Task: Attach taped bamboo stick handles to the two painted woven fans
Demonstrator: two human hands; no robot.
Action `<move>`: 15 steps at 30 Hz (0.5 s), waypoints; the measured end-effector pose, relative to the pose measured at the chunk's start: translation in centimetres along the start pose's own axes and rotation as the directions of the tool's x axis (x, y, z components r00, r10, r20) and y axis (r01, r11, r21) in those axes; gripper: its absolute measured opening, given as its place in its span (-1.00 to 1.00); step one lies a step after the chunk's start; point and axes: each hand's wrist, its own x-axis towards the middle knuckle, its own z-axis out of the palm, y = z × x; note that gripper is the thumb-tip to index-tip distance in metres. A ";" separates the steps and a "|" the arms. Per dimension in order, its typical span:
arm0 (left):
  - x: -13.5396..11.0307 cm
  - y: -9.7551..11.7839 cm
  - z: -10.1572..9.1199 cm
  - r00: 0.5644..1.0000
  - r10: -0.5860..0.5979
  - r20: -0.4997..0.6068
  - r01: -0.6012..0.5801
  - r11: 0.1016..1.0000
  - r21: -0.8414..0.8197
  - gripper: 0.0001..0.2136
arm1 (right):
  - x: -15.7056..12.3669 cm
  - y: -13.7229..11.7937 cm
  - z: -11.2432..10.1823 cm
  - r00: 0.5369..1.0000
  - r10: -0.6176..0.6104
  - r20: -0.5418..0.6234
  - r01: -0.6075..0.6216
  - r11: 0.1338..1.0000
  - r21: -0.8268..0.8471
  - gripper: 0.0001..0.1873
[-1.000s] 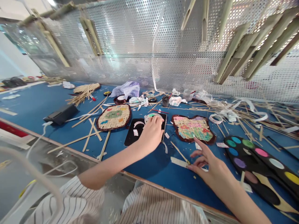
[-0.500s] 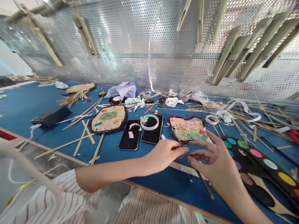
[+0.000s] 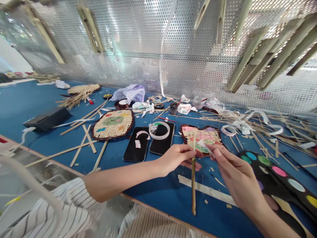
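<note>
My left hand [image 3: 179, 158] pinches a thin bamboo stick [image 3: 193, 185], which stands almost upright with its lower end over the blue table [image 3: 158, 195]. My right hand [image 3: 235, 168] holds a small white paper strip [image 3: 204, 145] between its fingertips, right beside the stick's upper part. Behind both hands lies a heart-shaped woven bamboo mat [image 3: 200, 138] with coloured squares and a dark rim. Two black phones [image 3: 161, 138] lie to its left, with a clear tape roll [image 3: 159, 130] on one.
A second woven mat [image 3: 112, 125] lies left of the phones, and a watercolour palette [image 3: 272, 175] sits at the right. Loose bamboo strips [image 3: 262, 132] and white scraps cover the far table. A perforated metal panel [image 3: 138, 43] with hanging bamboo pieces rises behind, and the near table edge [image 3: 153, 211] runs below my arms.
My left hand has left the tape roll and moved right. The stick has risen from the table into my hands and now stands upright. My right hand now pinches the white strip.
</note>
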 end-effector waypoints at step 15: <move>0.4 -0.5 -0.2 0.999 0.049 0.012 -0.049 0.999 -0.016 -0.66 | -0.8 0.5 0.6 0.994 0.093 0.063 -0.098 0.992 0.081 -0.66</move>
